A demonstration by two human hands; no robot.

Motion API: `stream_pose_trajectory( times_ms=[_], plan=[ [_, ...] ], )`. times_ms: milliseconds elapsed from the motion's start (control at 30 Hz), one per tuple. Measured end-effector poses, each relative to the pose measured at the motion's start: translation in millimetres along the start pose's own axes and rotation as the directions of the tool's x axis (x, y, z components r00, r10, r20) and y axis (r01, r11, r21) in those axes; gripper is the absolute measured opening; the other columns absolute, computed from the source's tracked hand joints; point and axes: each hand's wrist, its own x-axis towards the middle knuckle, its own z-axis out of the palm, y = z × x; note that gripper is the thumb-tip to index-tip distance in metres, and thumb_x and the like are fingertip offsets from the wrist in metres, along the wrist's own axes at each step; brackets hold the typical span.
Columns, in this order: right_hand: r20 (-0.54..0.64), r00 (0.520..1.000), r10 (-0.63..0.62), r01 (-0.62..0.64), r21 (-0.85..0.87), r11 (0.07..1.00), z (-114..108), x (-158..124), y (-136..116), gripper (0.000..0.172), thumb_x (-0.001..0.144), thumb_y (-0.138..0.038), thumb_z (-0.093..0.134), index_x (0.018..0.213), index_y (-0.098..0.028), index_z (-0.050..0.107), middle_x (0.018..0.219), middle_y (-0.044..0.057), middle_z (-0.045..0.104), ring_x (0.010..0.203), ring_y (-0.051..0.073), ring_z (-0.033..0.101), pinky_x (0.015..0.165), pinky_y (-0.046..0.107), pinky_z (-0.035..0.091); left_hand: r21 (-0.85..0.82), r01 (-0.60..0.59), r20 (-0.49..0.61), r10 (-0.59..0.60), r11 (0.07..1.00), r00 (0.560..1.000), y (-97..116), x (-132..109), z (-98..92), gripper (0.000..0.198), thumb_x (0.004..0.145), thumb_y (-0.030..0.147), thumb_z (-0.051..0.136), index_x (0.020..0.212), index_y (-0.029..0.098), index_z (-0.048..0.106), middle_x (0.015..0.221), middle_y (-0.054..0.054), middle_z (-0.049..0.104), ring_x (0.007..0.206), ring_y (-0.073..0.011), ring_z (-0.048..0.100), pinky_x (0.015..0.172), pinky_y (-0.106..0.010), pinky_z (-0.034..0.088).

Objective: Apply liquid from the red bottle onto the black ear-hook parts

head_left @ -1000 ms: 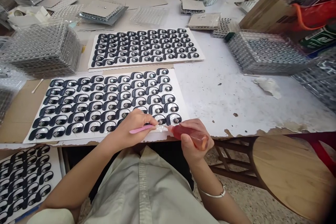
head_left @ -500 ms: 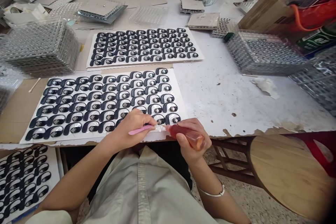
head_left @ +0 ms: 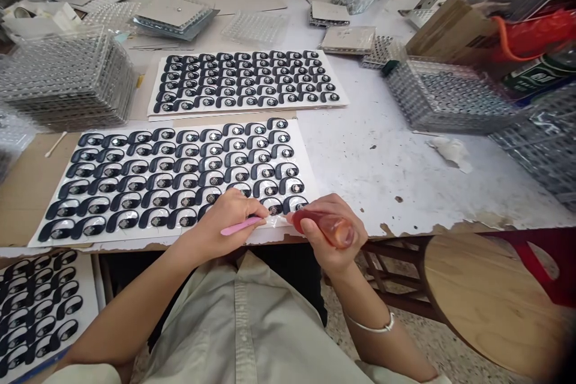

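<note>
My left hand point(head_left: 231, 216) is closed around a pair of pink-handled tweezers or a similar slim pink tool point(head_left: 240, 227), its tip at the lower right of the near sheet. Wrapped in my right hand point(head_left: 335, 237) is a small squeeze bottle point(head_left: 326, 227) of reddish-amber liquid, tilted with its nozzle toward the left fingertips. Between the hands, the sheet's front edge has a shiny clear patch. The near white sheet point(head_left: 308, 162) carries rows of black curved pieces point(head_left: 185, 198), each with a shiny round stone-like spot. My fingers hide some of the front-row pieces.
A second sheet of black pieces point(head_left: 247, 81) lies behind. Stacked clear trays point(head_left: 67, 78) stand left, and more trays point(head_left: 450, 96) right, near a crumpled tissue point(head_left: 452, 153). A cotton swab point(head_left: 56, 144) lies at left. A round wooden stool point(head_left: 486, 300) stands below the table's right side.
My right hand and the bottle have shifted slightly right, the bottle's nozzle drawing a little away from the left fingertips. My left hand stays nearly in place.
</note>
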Motion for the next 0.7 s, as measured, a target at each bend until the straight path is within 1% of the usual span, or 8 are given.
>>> stream_pose_trajectory(
  times_ms=[200, 300, 367, 433, 500, 567, 600, 700],
  plan=[
    [0.009, 1.0, 0.03, -0.03, -0.022, 0.999, 4, 2, -5, 0.012, 0.071, -0.024, 0.072, 0.08, -0.021, 0.064, 0.068, 0.001, 0.062, 0.06, 0.016, 0.056, 0.053, 0.033, 0.047, -0.008, -0.011, 0.005, 0.011, 1.0, 1.0, 0, 0, -0.5, 0.018, 0.087, 0.013, 0.051, 0.091, 0.021, 0.067, 0.096, 0.0, 0.073, 0.078, -0.0152, 0.064, 0.084, -0.033, 0.04],
    [-0.013, 0.985, 0.175, -0.174, 0.061, 0.983, 1, 7, 1, 0.01, 0.073, -0.029, 0.071, 0.075, -0.021, 0.065, 0.066, 0.001, 0.061, 0.059, 0.016, 0.057, 0.055, 0.034, 0.049, -0.008, -0.001, -0.001, 0.001, 1.0, 1.0, 0, 0, 0.0, 0.018, 0.088, 0.015, 0.051, 0.091, 0.021, 0.067, 0.096, -0.001, 0.073, 0.077, -0.0158, 0.064, 0.082, -0.033, 0.042],
    [-0.096, 0.945, 0.314, -0.286, 0.229, 0.93, -7, 16, 12, 0.014, 0.076, -0.033, 0.068, 0.07, -0.022, 0.062, 0.065, -0.001, 0.06, 0.058, 0.015, 0.058, 0.055, 0.033, 0.052, -0.016, -0.017, -0.015, 0.017, 1.0, 1.0, 1, -1, 1.4, 0.018, 0.088, 0.015, 0.05, 0.091, 0.021, 0.067, 0.097, -0.001, 0.073, 0.077, -0.0159, 0.065, 0.082, -0.034, 0.043],
    [-0.193, 0.871, 0.451, -0.341, 0.423, 0.84, -17, 29, 26, 0.02, 0.077, -0.036, 0.067, 0.068, -0.023, 0.055, 0.063, -0.004, 0.059, 0.059, 0.014, 0.062, 0.06, 0.034, 0.057, -0.045, -0.066, -0.052, 0.063, 0.997, 0.997, 1, -5, 3.2, 0.016, 0.089, 0.015, 0.051, 0.092, 0.021, 0.066, 0.097, -0.002, 0.073, 0.077, -0.0159, 0.066, 0.083, -0.035, 0.045],
    [-0.151, 0.796, 0.587, -0.423, 0.554, 0.717, -28, 41, 41, 0.027, 0.074, -0.039, 0.07, 0.071, -0.024, 0.047, 0.063, -0.007, 0.059, 0.065, 0.017, 0.067, 0.068, 0.041, 0.06, -0.09, -0.089, -0.16, 0.074, 0.992, 0.984, 0, -13, 4.0, 0.012, 0.09, 0.019, 0.055, 0.091, 0.021, 0.067, 0.097, -0.003, 0.074, 0.08, -0.0171, 0.067, 0.088, -0.038, 0.047],
    [-0.038, 0.741, 0.671, -0.52, 0.599, 0.608, -34, 51, 51, 0.038, 0.067, -0.042, 0.076, 0.07, -0.024, 0.044, 0.063, -0.007, 0.06, 0.076, 0.022, 0.07, 0.069, 0.043, 0.061, -0.136, -0.024, -0.331, -0.023, 0.99, 0.943, -4, -25, 2.4, 0.008, 0.087, 0.024, 0.062, 0.087, 0.021, 0.069, 0.095, -0.004, 0.074, 0.086, -0.0195, 0.069, 0.096, -0.041, 0.047],
    [0.025, 0.729, 0.684, -0.56, 0.595, 0.576, -35, 54, 53, 0.041, 0.064, -0.044, 0.078, 0.068, -0.023, 0.043, 0.063, -0.006, 0.061, 0.082, 0.024, 0.071, 0.069, 0.043, 0.061, -0.163, 0.046, -0.414, -0.111, 0.986, 0.903, -8, -31, 0.5, 0.007, 0.085, 0.027, 0.065, 0.084, 0.022, 0.07, 0.094, -0.003, 0.074, 0.089, -0.0207, 0.069, 0.1, -0.043, 0.046],
    [0.182, 0.745, 0.642, -0.625, 0.529, 0.574, -33, 58, 56, 0.042, 0.063, -0.046, 0.079, 0.064, -0.022, 0.045, 0.067, -0.003, 0.066, 0.094, 0.026, 0.07, 0.071, 0.041, 0.061, -0.28, 0.247, -0.593, -0.369, 0.928, 0.715, -22, -52, -8.4, 0.012, 0.079, 0.032, 0.071, 0.084, 0.022, 0.072, 0.095, -0.003, 0.074, 0.096, -0.0231, 0.068, 0.101, -0.043, 0.048]
  ],
)
